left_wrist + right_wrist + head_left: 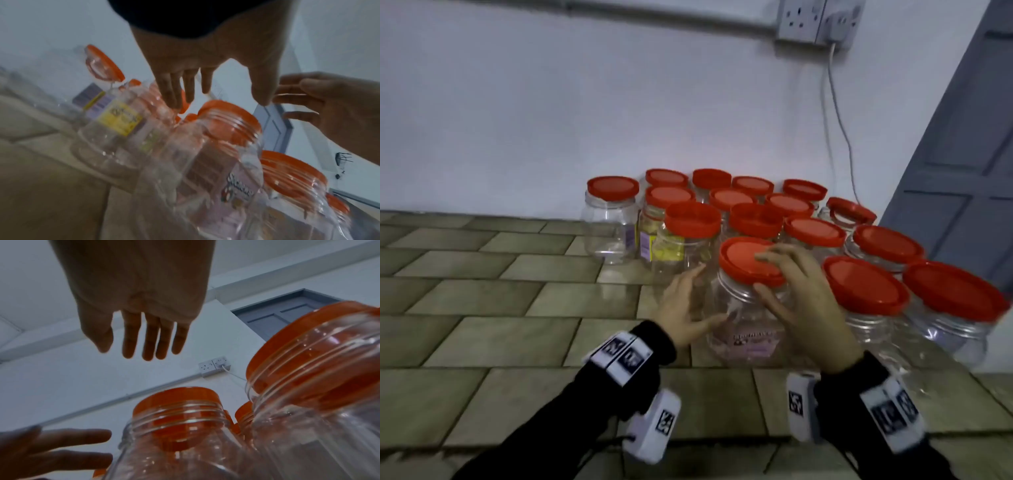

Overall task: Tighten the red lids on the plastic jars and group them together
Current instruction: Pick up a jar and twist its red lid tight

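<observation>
Capped jars (751,209) crowd behind the front jar (748,308) (wall (619,102) beyond).

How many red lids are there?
16 red lids, one on each jar: five in the back row, four in the second, four in the third, three nearest the camera. Others may be hidden behind these.

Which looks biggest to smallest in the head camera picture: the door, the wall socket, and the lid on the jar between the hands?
1. door
2. lid
3. wall socket

The lid sits much closer to the camera, so lid versus socket is unsure.
</observation>
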### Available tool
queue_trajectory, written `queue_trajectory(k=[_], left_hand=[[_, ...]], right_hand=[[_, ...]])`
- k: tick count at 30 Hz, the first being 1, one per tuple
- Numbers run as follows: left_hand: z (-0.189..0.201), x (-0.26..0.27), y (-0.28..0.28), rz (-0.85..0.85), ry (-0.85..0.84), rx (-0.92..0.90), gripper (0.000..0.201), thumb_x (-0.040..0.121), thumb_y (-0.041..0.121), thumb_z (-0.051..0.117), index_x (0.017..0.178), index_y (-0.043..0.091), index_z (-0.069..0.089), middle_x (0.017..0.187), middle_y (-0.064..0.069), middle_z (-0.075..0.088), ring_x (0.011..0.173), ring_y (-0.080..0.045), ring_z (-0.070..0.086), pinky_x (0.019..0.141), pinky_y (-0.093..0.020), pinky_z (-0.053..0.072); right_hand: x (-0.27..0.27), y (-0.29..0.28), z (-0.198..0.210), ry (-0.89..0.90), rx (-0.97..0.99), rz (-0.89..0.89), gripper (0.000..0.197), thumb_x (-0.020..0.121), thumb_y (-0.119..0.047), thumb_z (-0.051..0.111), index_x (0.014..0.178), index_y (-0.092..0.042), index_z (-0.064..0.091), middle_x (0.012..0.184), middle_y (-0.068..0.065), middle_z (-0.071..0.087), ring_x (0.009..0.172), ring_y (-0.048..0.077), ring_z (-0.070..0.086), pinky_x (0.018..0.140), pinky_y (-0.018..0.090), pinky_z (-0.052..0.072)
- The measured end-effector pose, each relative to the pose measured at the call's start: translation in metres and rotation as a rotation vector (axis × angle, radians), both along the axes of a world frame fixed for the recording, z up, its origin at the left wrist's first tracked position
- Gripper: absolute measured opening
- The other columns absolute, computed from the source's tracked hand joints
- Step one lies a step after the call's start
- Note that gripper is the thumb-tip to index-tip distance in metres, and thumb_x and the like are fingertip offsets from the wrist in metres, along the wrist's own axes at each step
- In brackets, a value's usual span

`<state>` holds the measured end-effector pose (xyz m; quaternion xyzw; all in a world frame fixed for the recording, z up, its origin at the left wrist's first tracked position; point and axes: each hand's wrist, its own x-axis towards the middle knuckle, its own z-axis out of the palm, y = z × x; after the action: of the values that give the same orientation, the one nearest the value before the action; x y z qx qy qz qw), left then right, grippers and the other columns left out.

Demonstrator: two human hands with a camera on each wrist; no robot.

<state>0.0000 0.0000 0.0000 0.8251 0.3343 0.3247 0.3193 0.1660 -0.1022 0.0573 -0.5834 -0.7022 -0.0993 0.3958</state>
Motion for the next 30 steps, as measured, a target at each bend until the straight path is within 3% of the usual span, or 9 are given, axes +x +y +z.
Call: queue_trajectory(k=[2,5,10,14,18,21,24,27,30], left_hand=[[-0.003,0.016,0.000,0.033,0.028,-0.050,0.120,0.044,0.075,0.049,0.142,0.017,0.012,0.148,-0.010,0.020,0.136,-0.021,0.020,0.110,-0.033,0.021],[-0.011,0.039,-0.008,0.060,0.022,-0.120,0.129,0.045,0.067,0.066,0.143,0.018,0.000,0.151,-0.010,0.010,0.139,-0.023,0.009,0.112,-0.037,0.016],[-0.023,0.056,-0.011,0.154,-0.154,-0.223,0.137,0.042,0.040,0.085,0.143,0.020,-0.005,0.150,-0.013,0.018,0.137,-0.027,0.020,0.109,-0.047,0.027],[-0.021,0.058,-0.010,0.170,-0.175,-0.235,0.125,0.048,0.024,0.089,0.143,0.018,0.007,0.141,-0.009,0.038,0.129,-0.023,0.037,0.104,-0.036,0.034],[-0.019,0.040,-0.011,0.149,-0.218,-0.197,0.125,0.039,0.038,0.089,0.141,0.019,0.020,0.133,0.004,0.045,0.122,-0.012,0.043,0.098,-0.023,0.035],[-0.021,0.012,-0.010,0.199,-0.227,-0.081,0.129,0.033,0.057,0.080,0.141,0.020,0.021,0.139,-0.005,0.042,0.128,-0.019,0.040,0.106,-0.041,0.034],[-0.018,-0.029,-0.006,0.238,-0.207,0.036,0.123,0.038,0.059,0.074,0.141,0.025,0.016,0.144,-0.004,0.033,0.133,-0.022,0.032,0.109,-0.046,0.028],[-0.007,-0.070,0.001,0.264,-0.186,0.100,0.115,0.041,0.055,0.075,0.133,0.038,0.008,0.146,-0.004,0.028,0.135,-0.021,0.027,0.111,-0.045,0.025],[0.003,-0.107,0.016,0.312,-0.166,0.174,0.116,0.045,0.044,0.077,0.135,0.027,0.007,0.146,-0.001,0.024,0.135,-0.022,0.026,0.112,-0.039,0.022]], right_hand=[[0.003,0.011,-0.004,-0.024,-0.123,-0.079,0.048,0.085,-0.032,0.060,0.129,-0.019,0.047,0.133,0.002,0.043,0.124,0.017,0.040,0.103,0.046,0.037],[0.005,0.017,-0.012,-0.087,-0.349,-0.174,0.060,0.087,-0.034,0.059,0.140,-0.020,0.034,0.145,0.001,0.032,0.134,0.020,0.030,0.110,0.044,0.024],[0.010,0.012,-0.021,-0.108,-0.277,-0.186,0.053,0.085,-0.028,0.062,0.134,-0.023,0.041,0.139,-0.002,0.040,0.131,0.018,0.034,0.109,0.039,0.019],[0.016,0.008,-0.021,-0.121,-0.169,-0.187,0.042,0.080,-0.024,0.068,0.119,-0.024,0.053,0.124,-0.003,0.052,0.121,0.018,0.045,0.097,0.032,0.021],[0.018,0.005,-0.019,-0.103,-0.043,-0.114,0.032,0.081,-0.023,0.067,0.112,-0.021,0.059,0.114,-0.003,0.059,0.110,0.019,0.053,0.089,0.027,0.021],[0.011,0.009,-0.011,0.089,0.090,0.033,0.025,0.086,-0.025,0.060,0.110,-0.021,0.058,0.107,-0.013,0.057,0.101,0.002,0.053,0.090,0.029,0.035],[-0.005,0.019,0.000,0.329,0.151,0.194,0.024,0.091,-0.022,0.055,0.115,-0.024,0.052,0.108,-0.020,0.051,0.099,-0.019,0.046,0.086,0.008,0.039],[-0.024,0.038,0.006,0.496,0.150,0.281,0.022,0.094,-0.022,0.048,0.116,-0.027,0.047,0.111,-0.020,0.051,0.101,-0.016,0.047,0.084,0.008,0.040],[-0.046,0.068,0.002,0.583,0.084,0.335,0.021,0.096,-0.022,0.045,0.115,-0.025,0.052,0.112,-0.019,0.055,0.103,-0.014,0.049,0.089,0.009,0.039]])
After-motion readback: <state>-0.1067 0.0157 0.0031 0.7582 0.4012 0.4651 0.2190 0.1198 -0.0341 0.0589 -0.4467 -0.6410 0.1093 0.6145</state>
